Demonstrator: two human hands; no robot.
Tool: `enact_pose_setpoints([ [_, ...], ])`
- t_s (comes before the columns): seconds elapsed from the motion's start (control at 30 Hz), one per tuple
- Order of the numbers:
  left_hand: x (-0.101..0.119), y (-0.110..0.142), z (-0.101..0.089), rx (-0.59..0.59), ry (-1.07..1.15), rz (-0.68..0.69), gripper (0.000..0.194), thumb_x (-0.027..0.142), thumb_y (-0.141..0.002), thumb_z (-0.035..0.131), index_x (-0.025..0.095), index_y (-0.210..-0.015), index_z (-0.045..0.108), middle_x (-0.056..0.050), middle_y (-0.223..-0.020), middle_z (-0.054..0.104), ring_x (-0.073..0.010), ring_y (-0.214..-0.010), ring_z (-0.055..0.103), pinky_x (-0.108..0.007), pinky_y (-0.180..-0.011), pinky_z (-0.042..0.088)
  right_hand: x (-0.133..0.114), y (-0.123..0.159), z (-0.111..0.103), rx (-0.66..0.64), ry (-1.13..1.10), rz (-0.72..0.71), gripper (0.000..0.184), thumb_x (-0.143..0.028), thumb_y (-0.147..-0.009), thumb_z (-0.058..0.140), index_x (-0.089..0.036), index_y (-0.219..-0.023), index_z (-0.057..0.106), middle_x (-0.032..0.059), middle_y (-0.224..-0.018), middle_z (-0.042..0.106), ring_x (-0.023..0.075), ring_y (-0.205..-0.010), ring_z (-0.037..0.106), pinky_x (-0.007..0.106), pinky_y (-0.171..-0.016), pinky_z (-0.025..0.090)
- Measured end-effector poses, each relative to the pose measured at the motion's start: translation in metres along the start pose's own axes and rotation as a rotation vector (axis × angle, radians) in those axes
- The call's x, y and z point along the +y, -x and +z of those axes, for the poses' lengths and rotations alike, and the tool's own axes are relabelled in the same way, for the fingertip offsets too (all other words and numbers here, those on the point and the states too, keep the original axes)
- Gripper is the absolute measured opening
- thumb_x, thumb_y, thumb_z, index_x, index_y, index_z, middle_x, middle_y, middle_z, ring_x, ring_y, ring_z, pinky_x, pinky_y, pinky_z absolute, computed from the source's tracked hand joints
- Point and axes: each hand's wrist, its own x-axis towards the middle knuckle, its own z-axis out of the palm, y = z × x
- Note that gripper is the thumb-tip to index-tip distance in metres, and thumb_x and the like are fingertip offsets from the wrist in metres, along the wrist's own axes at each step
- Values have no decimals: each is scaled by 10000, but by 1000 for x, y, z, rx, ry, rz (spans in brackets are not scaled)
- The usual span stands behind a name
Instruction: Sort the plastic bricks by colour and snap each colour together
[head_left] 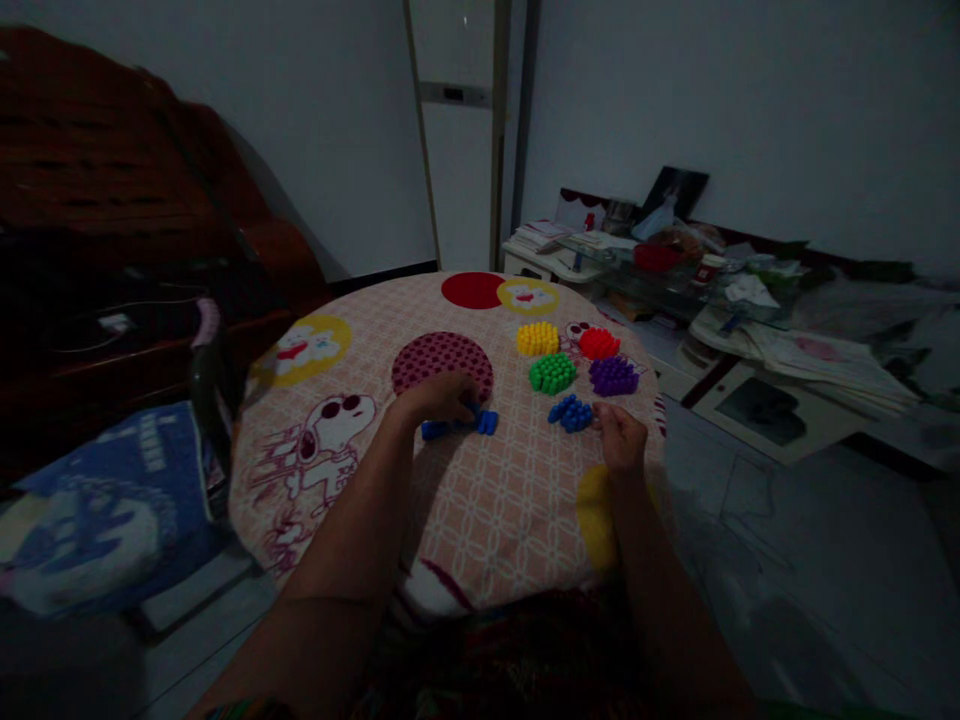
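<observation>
My left hand [450, 396] reaches over the left part of the table with its fingers closed, and a small blue piece [472, 407] shows at its fingertips. More small blue pieces [487, 422] lie on the cloth beside and below it. My right hand [622, 436] is pinched closed at the right edge of a cluster of upright blue pieces [573, 414]. Whether its fingers hold anything is hidden. Behind that cluster stand tight groups of similar round-topped pieces: green [553, 374], purple [614, 377], yellow [538, 339] and red [600, 344].
A patterned cloth [495, 510] covers the round table. To the left are a chair with a blue cover [135, 500] and a dark wooden bench [97, 150]. A low cabinet with papers [817, 350] and clutter stands at the right, and a tall white unit [461, 170] behind.
</observation>
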Motion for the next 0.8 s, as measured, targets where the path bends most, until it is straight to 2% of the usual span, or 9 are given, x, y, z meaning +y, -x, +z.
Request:
enact_pose_setpoints([
  [0.1, 8, 3, -4, 116, 284, 123, 207, 275, -801, 643, 153, -965, 679, -22, -815, 694, -140, -697, 616, -225, -625, 420, 1, 0, 0, -2, -17, 19, 481, -556, -889, 523, -140, -966, 751, 76, -863, 754, 199, -722, 661, 333, -685, 518],
  [0.17, 23, 0, 0, 130, 544, 208, 246, 321, -831, 630, 148, -1003, 662, -3, -741, 663, -116, -605, 591, -214, -573, 422, 2, 0, 0, 2, -17, 23, 479, -554, -889, 524, -139, -969, 751, 79, -868, 754, 195, -712, 658, 327, -673, 515],
  [0.23, 43, -6, 12, 76, 803, 271, 287, 362, -824, 658, 143, -1010, 654, 23, -650, 619, -94, -511, 550, -199, -512, 406, 1, 0, 0, 1, -14, 20, 478, -555, -890, 521, -144, -965, 752, 78, -868, 754, 194, -709, 657, 326, -665, 515],
  [0.33, 79, -17, 41, -35, 1117, 288, 358, 407, -764, 742, 126, -973, 666, 33, -582, 598, -81, -458, 530, -194, -482, 414, -1, 0, 0, 7, -13, 19, 490, -574, -885, 522, -148, -955, 754, 80, -867, 755, 200, -716, 658, 327, -661, 520],
  [0.43, 110, -25, 74, -197, 1324, 222, 438, 386, -644, 853, 99, -926, 681, 9, -562, 621, -95, -460, 558, -210, -489, 440, -1, 0, 0, 17, -18, 45, 516, -603, -874, 521, -149, -942, 756, 82, -853, 753, 201, -709, 661, 324, -654, 522],
  [0.53, 130, -28, 99, -276, 1523, 143, 529, 293, -501, 932, 93, -925, 686, -2, -597, 644, -102, -497, 585, -215, -509, 445, 2, -2, -2, 11, -26, 88, 563, -652, -861, 508, -149, -928, 753, 88, -858, 753, 195, -681, 658, 315, -626, 513],
  [0.67, 143, -31, 117, -236, 1612, 121, 618, 175, -376, 952, 100, -932, 693, -5, -691, 667, -85, -553, 575, -214, -548, 443, 6, -4, -3, 50, -51, 138, 613, -687, -854, 479, -135, -919, 737, 109, -852, 755, 197, -645, 650, 315, -580, 502],
  [0.73, 143, -32, 121, -168, 1551, 150, 618, 159, -392, 936, 102, -960, 699, 3, -705, 661, -75, -560, 549, -210, -561, 428, 7, -4, -2, 84, -56, 155, 607, -680, -859, 470, -133, -904, 730, 111, -835, 751, 196, -636, 650, 316, -579, 504],
  [0.8, 142, -31, 121, -93, 1390, 189, 582, 198, -470, 910, 105, -1009, 710, 26, -661, 624, -69, -542, 507, -207, -554, 397, 8, -3, -1, 105, -49, 159, 589, -667, -865, 470, -137, -882, 725, 105, -809, 745, 194, -638, 653, 315, -589, 506],
])
